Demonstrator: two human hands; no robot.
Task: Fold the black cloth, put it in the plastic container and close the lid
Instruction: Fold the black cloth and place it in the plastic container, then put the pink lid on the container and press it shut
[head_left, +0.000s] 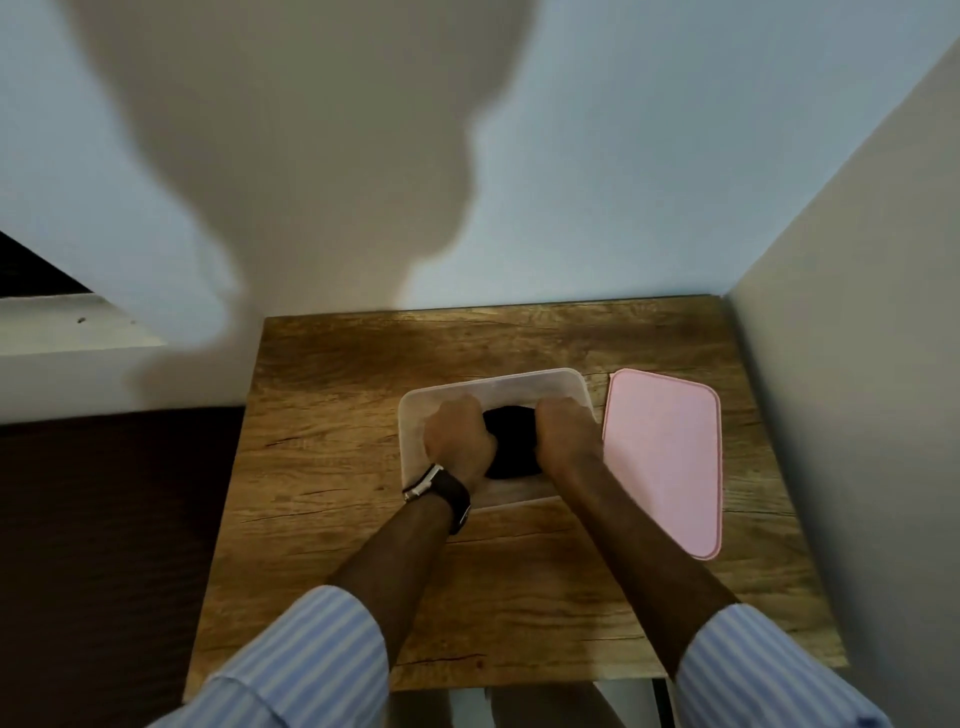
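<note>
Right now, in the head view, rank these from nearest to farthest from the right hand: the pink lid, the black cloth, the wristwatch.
From the right hand:
1. Black cloth: touching it, inside the plastic container, between both hands.
2. Pink lid: lying flat on the wooden table, just to the hand's right, beside the container.
3. Wristwatch: on the left wrist, across the container, below the left hand.

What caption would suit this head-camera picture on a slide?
Both hands, left and right, press a black cloth into a clear container on a wooden table; pink lid lies beside it.
</note>
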